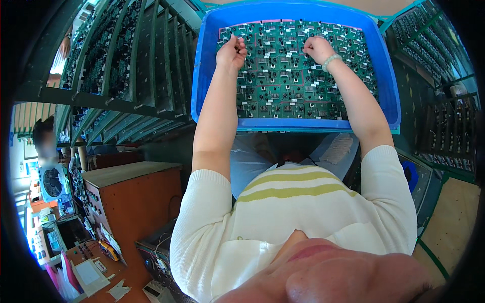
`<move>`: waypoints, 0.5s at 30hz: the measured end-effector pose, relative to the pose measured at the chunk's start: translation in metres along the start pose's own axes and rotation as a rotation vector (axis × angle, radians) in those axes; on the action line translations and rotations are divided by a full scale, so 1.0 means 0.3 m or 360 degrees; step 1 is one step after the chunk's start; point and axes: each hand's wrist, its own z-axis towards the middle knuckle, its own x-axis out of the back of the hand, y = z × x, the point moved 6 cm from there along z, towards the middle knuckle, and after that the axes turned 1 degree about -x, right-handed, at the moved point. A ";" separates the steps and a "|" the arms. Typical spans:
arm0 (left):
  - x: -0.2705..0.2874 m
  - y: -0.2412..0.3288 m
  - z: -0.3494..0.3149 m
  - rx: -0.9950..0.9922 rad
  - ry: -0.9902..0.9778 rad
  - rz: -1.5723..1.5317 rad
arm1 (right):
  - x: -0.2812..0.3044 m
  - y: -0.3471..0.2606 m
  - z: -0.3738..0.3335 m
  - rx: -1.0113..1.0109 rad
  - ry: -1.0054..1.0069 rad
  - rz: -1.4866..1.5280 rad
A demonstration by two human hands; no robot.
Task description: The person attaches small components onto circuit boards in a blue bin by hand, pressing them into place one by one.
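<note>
Evidently a cramped workshop: slotted green racks (119, 101) loaded with circuit boards crowd the left, and more racks (422, 43) stand at the upper right. An orange-brown wooden cabinet (146, 204) stands at the lower left beside a bench, where a yellow handheld meter (108, 250) lies; beyond them are a fan (52, 182) and a blurred co-worker (44, 137). Another person's hand (65, 46) shows at the far upper left.

In front of the seated person, just beyond the jeans-clad knees, is a blue plastic tub (313, 123); its support is mostly hidden, though a teal edge shows beneath the near rim. Its long axis runs left to right, square across the body. Inside, green printed circuit boards (288, 93) lie flat in rows, component side up, their small digit displays mostly lengthwise from left to right.

Both bare hands are over the boards. The left hand (232, 53), near the tub's far left corner, has its fingers curled; the right hand (318, 49), right of centre, draws its fingertips together, a beaded bracelet (331, 61) at its wrist. I cannot tell whether either grips anything.
</note>
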 end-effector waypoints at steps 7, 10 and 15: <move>-0.018 0.006 -0.001 -0.0043 -0.0080 0.0240 | 0.001 0.013 0.009 -0.0024 0.0029 0.0009; -0.046 0.006 -0.012 -0.0030 -0.0159 0.0277 | -0.005 0.017 0.014 0.0088 0.0084 -0.0264; -0.077 0.086 -0.093 -0.0147 -0.0267 0.0399 | -0.012 0.005 0.016 0.0092 0.0069 -0.0325</move>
